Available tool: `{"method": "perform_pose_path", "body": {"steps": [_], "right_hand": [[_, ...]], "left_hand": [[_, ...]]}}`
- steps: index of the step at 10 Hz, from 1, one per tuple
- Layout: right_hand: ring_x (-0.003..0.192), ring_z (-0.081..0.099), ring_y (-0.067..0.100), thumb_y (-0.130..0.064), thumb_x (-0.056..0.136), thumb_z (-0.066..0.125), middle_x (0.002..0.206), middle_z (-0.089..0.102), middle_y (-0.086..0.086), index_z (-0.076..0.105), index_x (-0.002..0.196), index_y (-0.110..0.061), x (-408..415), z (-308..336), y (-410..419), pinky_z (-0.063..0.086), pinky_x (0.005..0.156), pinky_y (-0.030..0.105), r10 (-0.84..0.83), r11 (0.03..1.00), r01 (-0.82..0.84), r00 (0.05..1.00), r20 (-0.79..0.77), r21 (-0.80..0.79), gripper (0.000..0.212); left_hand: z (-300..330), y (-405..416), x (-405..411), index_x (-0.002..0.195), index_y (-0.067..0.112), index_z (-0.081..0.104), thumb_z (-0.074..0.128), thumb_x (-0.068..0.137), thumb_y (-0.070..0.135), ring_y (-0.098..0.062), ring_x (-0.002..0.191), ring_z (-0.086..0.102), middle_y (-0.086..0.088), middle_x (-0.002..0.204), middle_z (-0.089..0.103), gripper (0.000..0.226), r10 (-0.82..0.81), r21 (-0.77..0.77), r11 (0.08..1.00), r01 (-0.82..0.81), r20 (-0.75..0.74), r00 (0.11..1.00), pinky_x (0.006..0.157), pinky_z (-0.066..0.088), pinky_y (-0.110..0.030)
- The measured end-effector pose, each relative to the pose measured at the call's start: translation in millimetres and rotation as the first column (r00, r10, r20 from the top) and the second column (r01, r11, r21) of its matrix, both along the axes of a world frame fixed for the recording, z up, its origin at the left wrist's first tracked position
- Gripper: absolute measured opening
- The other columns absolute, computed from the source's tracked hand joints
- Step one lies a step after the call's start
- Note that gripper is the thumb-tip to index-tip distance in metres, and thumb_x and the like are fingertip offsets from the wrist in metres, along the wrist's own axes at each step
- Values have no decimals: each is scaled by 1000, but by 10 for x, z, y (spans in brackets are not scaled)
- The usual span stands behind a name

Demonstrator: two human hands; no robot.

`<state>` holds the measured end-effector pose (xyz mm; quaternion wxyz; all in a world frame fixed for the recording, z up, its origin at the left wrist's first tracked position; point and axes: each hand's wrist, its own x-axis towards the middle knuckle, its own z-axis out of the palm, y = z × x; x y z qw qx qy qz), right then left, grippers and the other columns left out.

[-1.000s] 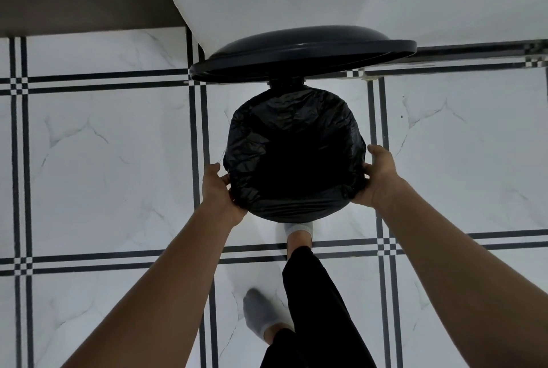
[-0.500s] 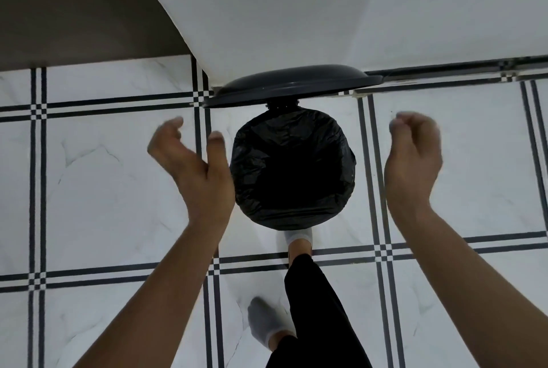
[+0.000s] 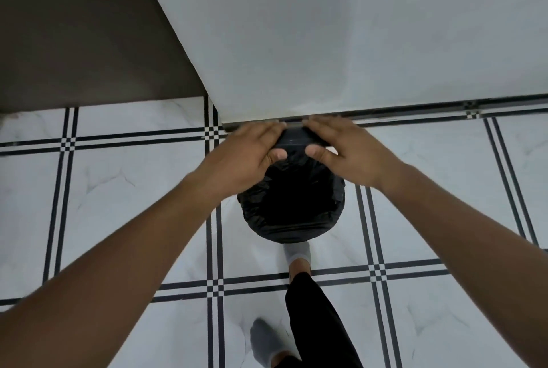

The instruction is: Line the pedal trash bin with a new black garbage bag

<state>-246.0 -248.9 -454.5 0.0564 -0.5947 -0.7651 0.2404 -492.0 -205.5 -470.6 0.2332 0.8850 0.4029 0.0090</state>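
The black garbage bag (image 3: 292, 204) lines the pedal trash bin (image 3: 284, 235), its crinkled plastic folded over the rim, and the bin stands on the tiled floor (image 3: 112, 187) just below the fingers of both hands, close to the foot of a white wall (image 3: 326, 29). The bin's dark lid (image 3: 295, 138) shows only as a small patch between the two hands, right at the far edge of the bin's mouth. The left hand (image 3: 246, 157) lies with its fingers stretched over the top of the lid and its thumb tucked under the near edge, so it pinches the lid lightly; the right hand (image 3: 347, 151) mirrors it, fingers flat across the lid, thumb pressed beneath. The fingertips of the two hands almost meet over the lid. Nearer than the fingers, a foot in a pale sock (image 3: 298, 253) sits at the base of the bin, and a second socked foot (image 3: 264, 341) stands further back on the floor.
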Motion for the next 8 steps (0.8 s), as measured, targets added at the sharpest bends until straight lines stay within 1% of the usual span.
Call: {"method": "perform_pose_path", "body": {"steps": [1, 2, 3, 4, 5, 6, 7, 8], "right_hand": [[141, 38, 34, -54, 95, 36, 153, 44, 14, 43, 151, -10, -142, -121, -299, 31, 118, 44, -6, 1000, 5, 998, 60, 5, 72], [141, 37, 39, -56, 94, 35, 153, 42, 16, 41, 150, -7, -266, -385, -692, 39, 110, 55, -8, 1000, 8, 994, 113, 0, 74], [145, 32, 37, -50, 96, 45, 156, 37, 15, 39, 151, -8, -367, -654, -1100, 41, 108, 56, -6, 1000, 9, 985, 170, -15, 69], [148, 28, 35, -40, 96, 58, 158, 34, 13, 39, 150, -11, -469, -899, -1413, 42, 109, 54, -3, 998, 16, 977, 214, -57, 65], [148, 29, 35, -27, 98, 57, 158, 36, 12, 41, 149, -12, -531, -1128, -1592, 41, 111, 52, -28, 994, 49, 975, 218, -94, 55], [136, 46, 29, -21, 98, 55, 147, 49, 8, 48, 142, -14, -559, -1181, -1653, 45, 108, 44, -49, 982, 84, 978, 202, -170, 45], [114, 59, 24, -18, 94, 54, 130, 60, 4, 57, 130, -17, -555, -1179, -1678, 53, 94, 36, 14, 957, 41, 982, 189, -286, 36], [113, 59, 26, -19, 95, 51, 127, 59, 6, 58, 130, -15, -554, -1041, -1734, 53, 95, 40, -107, 926, 150, 984, 142, -345, 36]], "left_hand": [[-74, -263, -38, 159, 11, 32, 37, 102, 56, -34, 150, 28, -11, 163, 36, 72, 3, -28, 1000, -4, -32, 999, 123, 24, -50], [-218, -590, -116, 160, 13, 28, 51, 103, 43, -32, 154, 18, -8, 166, 27, 69, -7, -58, 998, 4, -50, 999, 126, 14, -43], [-467, -973, -178, 157, 11, 34, 58, 99, 46, -35, 150, 25, -10, 162, 34, 72, -40, -2, 999, 40, -114, 993, 125, 24, -49], [-787, -1334, -213, 152, 7, 42, 64, 95, 45, -37, 144, 37, -13, 155, 44, 72, -46, 66, 996, 60, -198, 979, 116, 38, -53], [-1062, -1625, -195, 150, 5, 43, 65, 97, 35, -38, 141, 42, -16, 151, 47, 65, -28, 99, 994, 55, -257, 966, 110, 44, -52], [-1192, -1795, -124, 144, 3, 49, 60, 98, 14, -36, 129, 51, -17, 141, 53, 49, -34, 136, 989, 65, -221, 975, 105, 48, -49], [-1182, -1868, -43, 145, 5, 49, 57, 99, 13, -32, 131, 51, -15, 142, 53, 47, 52, 108, 994, -29, -211, 976, 111, 46, -46], [-1011, -1951, 35, 148, 9, 47, 55, 101, 19, -27, 136, 47, -9, 147, 50, 48, 184, 71, 982, -173, -217, 959, 113, 43, -41]]}}
